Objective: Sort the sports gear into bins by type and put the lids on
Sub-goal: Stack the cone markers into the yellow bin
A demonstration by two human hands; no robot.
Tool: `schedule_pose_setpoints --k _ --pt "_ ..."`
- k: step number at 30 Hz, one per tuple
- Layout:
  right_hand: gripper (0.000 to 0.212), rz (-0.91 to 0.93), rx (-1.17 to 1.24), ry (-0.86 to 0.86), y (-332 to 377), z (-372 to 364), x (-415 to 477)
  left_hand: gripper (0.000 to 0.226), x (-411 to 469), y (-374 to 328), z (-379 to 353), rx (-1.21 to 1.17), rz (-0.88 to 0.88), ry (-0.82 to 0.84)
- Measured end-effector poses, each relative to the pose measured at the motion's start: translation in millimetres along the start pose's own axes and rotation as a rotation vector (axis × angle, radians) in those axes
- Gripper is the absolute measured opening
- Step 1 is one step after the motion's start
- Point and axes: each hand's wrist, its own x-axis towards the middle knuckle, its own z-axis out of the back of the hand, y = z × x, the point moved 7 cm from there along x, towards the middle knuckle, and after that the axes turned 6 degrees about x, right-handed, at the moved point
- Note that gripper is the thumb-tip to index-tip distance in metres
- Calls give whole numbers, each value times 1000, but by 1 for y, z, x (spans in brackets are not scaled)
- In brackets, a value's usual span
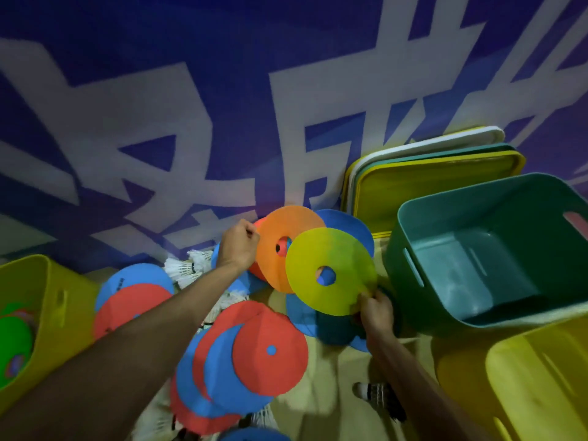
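Pinching the left rim of an orange disc (288, 237), the left hand (237, 246) has its fingers curled tight on it and holds it off the floor (327, 393), tilted toward the camera. The right hand (377, 310) grips the lower right rim of a yellow disc (331, 270) between thumb and curled fingers. This disc is also raised and overlaps the orange one's lower right part. Each has a round hole in its middle. Blue discs (350, 224) show behind them.

Just beside the right hand stands a teal bin (445, 218), open-topped. Below the hands a heap (254, 361) of red and blue discs lies mid-floor, with a red-and-blue pair (133, 300) nearer the left edge. White shuttlecocks (187, 265) lie by the floor's far edge, and a dark-banded shuttlecock (377, 393) lies near the front edge beside the right forearm.

At the left edge a yellow bin (63, 300) holds a green disc (12, 345). A second yellow bin (525, 386) fills the near right corner. At the far right corner, behind the teal bin, white, teal and yellow lids (429, 183) lean stacked against a blue wall (159, 122) with large white characters.
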Motion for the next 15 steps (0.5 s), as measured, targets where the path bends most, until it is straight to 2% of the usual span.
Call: schedule_pose_setpoints --k 5,8,12,15 --pt "15 211 28 124 38 -30 -43 8 -31 33 80 -70 85 -162" --pt "11 283 -2 187 60 -48 -68 17 -55 56 120 -127 109 -258" --pt "9 342 -15 273 77 -88 -100 12 -86 101 171 -259 190 -375" --pt "16 397 -40 321 87 -127 -133 21 -107 145 210 -378 237 -439"
